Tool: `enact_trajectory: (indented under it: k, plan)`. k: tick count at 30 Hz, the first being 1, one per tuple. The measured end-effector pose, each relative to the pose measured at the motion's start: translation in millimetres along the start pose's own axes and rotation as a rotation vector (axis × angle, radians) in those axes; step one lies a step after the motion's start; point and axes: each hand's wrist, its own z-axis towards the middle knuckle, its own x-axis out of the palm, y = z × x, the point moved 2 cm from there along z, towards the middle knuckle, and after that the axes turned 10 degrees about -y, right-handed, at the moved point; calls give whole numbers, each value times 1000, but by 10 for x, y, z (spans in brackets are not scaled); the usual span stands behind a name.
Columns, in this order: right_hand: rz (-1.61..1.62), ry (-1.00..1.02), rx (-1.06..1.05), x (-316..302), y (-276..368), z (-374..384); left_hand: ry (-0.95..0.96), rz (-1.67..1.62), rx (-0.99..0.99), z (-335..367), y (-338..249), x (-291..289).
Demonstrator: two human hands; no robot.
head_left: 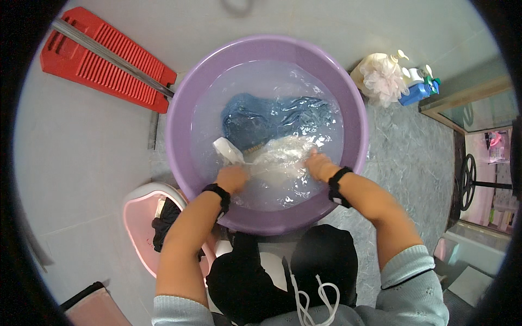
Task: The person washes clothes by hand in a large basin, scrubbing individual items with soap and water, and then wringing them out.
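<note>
1. Far left on the floor there's a red ribbed washboard [103, 60] lying flat with a metal bar across it, not touching anything in use.
2. Near left, a small pink basin [138, 217] sits just beside the big tub, with something dark [165, 223] tucked in it. Can't tell what the dark thing is.
3. Left hand [232, 178] is down in the water, fingers curled shut on the left end of the white garment [274, 160]. A white flap of it sticks up just past the knuckles. Black band on that wrist.
4. Middle: the purple tub [182, 108] is full of clear water. The white garment floats at the near side between both hands, and a blue garment [266, 119] lies soaking beyond it, toward the far side.
5. Right hand [322, 165] is also under the surface, closed on the right end of the same white piece, black band on the wrist too.
6. My read: this is the scrub/rinse step, cloth stretched between two fists. Next move probably needs the fists rubbed against each other, or the grip shifted along to a fresh patch, without sloshing water over the rim.
7. Far right: a white mesh bath puff [383, 79] and a few soap bottles [416, 87] stand on the grey floor, well apart from the hands.
</note>
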Motion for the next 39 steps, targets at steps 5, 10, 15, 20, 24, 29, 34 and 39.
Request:
enact_trajectory:
  k: [5, 10, 15, 20, 24, 29, 34, 39]
  plan:
    - [90, -67, 124, -1160, -124, -254, -72, 143, -93, -379, 185, -780]
    - [1540, -137, 410, -1336, -222, -141, -153, 145, 500, -730, -73, -1262]
    - [1916, -301, 354, -1912, 120, -393, -16, -200, 226, -922, -92, -1520]
    - [1450, -202, 56, -2536, 44, -803, -240, -358, 222, -1084, -13, -2031]
    - [687, -407, -92, -2643, 125, -904, -353, -225, 179, -988, -2, -2056]
    - [257, -176, -114, -1387, 426, -219, -241, -101, 190, -289, 10, -805]
    - [29, -43, -146, -113, 383, 321, -102, -146, 48, 301, -109, 267]
    - [-129, 242, -178, -294, 379, 88, -95, -134, -147, 232, -13, 419]
